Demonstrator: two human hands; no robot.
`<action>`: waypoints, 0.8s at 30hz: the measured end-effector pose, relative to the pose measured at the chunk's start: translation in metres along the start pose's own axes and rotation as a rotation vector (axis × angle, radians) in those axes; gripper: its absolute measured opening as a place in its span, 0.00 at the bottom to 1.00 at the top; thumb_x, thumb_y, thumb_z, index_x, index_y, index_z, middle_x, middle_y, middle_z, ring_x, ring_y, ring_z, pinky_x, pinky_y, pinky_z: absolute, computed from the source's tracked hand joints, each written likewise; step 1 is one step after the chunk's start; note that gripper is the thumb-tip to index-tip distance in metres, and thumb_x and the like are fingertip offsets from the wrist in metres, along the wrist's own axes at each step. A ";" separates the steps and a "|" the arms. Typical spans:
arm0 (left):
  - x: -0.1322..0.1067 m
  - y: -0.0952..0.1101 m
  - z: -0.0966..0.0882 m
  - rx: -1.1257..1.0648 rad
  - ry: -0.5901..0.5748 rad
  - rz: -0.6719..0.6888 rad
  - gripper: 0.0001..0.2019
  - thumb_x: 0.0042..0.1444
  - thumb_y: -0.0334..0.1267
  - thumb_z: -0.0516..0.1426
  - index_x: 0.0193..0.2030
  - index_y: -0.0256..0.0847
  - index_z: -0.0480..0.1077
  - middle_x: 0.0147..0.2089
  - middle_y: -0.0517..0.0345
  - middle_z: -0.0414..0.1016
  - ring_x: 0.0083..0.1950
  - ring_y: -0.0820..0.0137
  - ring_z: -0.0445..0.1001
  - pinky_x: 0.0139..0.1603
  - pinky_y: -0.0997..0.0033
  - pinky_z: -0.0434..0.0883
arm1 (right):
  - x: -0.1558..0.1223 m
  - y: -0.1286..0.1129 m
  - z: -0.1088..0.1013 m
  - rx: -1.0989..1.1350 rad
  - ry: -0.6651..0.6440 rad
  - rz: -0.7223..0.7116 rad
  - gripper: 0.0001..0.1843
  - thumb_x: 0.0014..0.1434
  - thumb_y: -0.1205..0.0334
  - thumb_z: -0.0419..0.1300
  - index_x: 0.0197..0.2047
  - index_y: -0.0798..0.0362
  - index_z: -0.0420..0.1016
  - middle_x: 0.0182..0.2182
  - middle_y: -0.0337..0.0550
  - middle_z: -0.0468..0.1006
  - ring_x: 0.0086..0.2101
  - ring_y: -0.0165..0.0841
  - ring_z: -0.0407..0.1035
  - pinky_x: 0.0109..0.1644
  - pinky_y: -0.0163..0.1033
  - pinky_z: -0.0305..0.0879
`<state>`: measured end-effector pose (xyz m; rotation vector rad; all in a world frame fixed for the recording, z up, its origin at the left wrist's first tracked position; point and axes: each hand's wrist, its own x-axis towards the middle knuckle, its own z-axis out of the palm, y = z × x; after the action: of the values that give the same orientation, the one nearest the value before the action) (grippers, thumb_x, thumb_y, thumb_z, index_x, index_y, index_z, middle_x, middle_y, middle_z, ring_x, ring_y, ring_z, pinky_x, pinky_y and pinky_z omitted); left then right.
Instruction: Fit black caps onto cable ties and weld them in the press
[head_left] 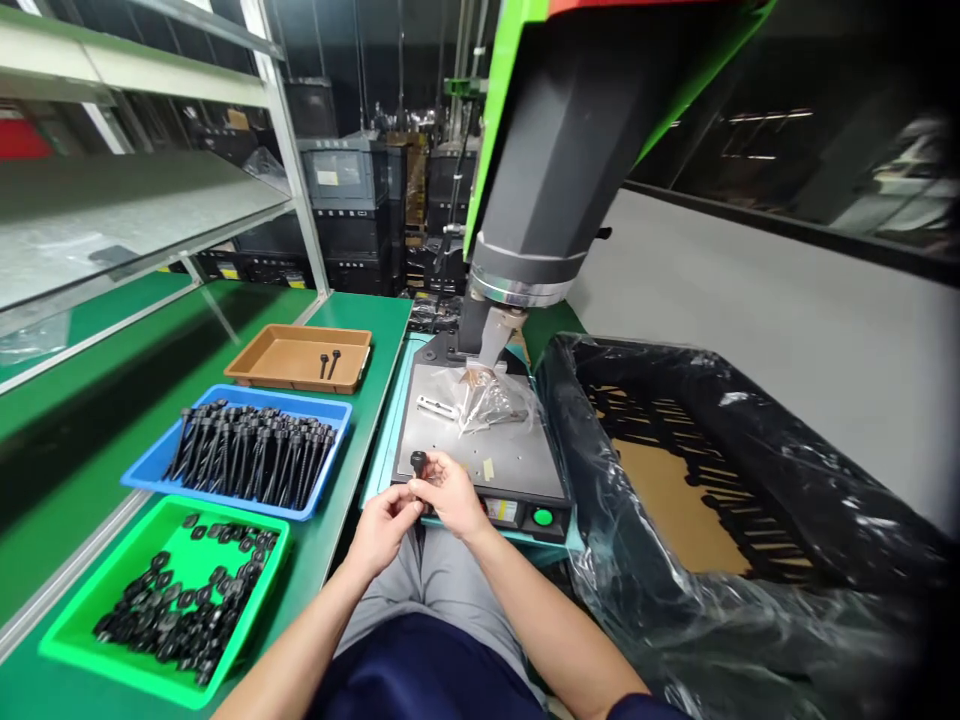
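Observation:
A black bolt [418, 462] stands head up in front of me, its shaft mostly hidden by fingers. My right hand [448, 492] pinches it just below the head. Right below, my left hand [384, 527] has its fingertips pressed together against the right fingers; whatever lies between them is hidden. Both hands are over the front edge of a machine's grey metal plate [442, 455]. On my left a blue tray [142, 468] is full of long black bolts [255, 450]. Nearer stands a green tray [67, 640] with many small black nut-like parts [180, 610].
A brown tray [292, 350] holds two black bolts. The machine's dark head [547, 180] and metal tip [496, 335] hang over the plate, above clear plastic film [499, 405]. A green button [542, 517] is at its front. A plastic-lined black crate [637, 360] stands right.

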<state>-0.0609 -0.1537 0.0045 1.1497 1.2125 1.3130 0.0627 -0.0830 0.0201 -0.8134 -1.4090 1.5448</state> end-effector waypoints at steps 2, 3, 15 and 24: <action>-0.006 0.004 -0.005 0.048 0.007 0.010 0.12 0.55 0.42 0.59 0.41 0.36 0.74 0.36 0.55 0.77 0.38 0.68 0.72 0.43 0.68 0.68 | 0.001 0.004 0.009 -0.026 -0.048 -0.004 0.16 0.46 0.63 0.66 0.40 0.52 0.70 0.29 0.37 0.71 0.29 0.31 0.66 0.32 0.36 0.64; -0.009 0.007 -0.008 0.081 0.017 0.008 0.11 0.55 0.42 0.59 0.39 0.36 0.74 0.34 0.56 0.76 0.36 0.69 0.71 0.40 0.70 0.67 | 0.001 0.005 0.013 -0.037 -0.074 -0.003 0.16 0.47 0.63 0.66 0.40 0.52 0.70 0.28 0.36 0.70 0.28 0.30 0.65 0.32 0.36 0.63; -0.033 0.078 -0.166 0.709 0.555 -0.016 0.14 0.53 0.44 0.58 0.42 0.37 0.74 0.38 0.55 0.78 0.38 0.67 0.74 0.41 0.70 0.69 | -0.015 0.007 0.006 0.000 -0.232 0.102 0.24 0.48 0.54 0.69 0.46 0.53 0.71 0.33 0.43 0.74 0.35 0.36 0.69 0.40 0.41 0.67; 0.001 0.073 -0.293 1.128 0.781 -0.449 0.12 0.52 0.38 0.58 0.41 0.36 0.77 0.43 0.47 0.80 0.43 0.60 0.76 0.42 0.66 0.70 | -0.037 0.012 -0.022 -0.037 -0.110 0.167 0.23 0.46 0.50 0.70 0.42 0.53 0.74 0.30 0.44 0.75 0.31 0.36 0.69 0.33 0.38 0.66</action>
<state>-0.3562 -0.1774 0.0606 0.9437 2.8064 0.6580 0.0958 -0.1070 0.0020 -0.8999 -1.4834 1.7172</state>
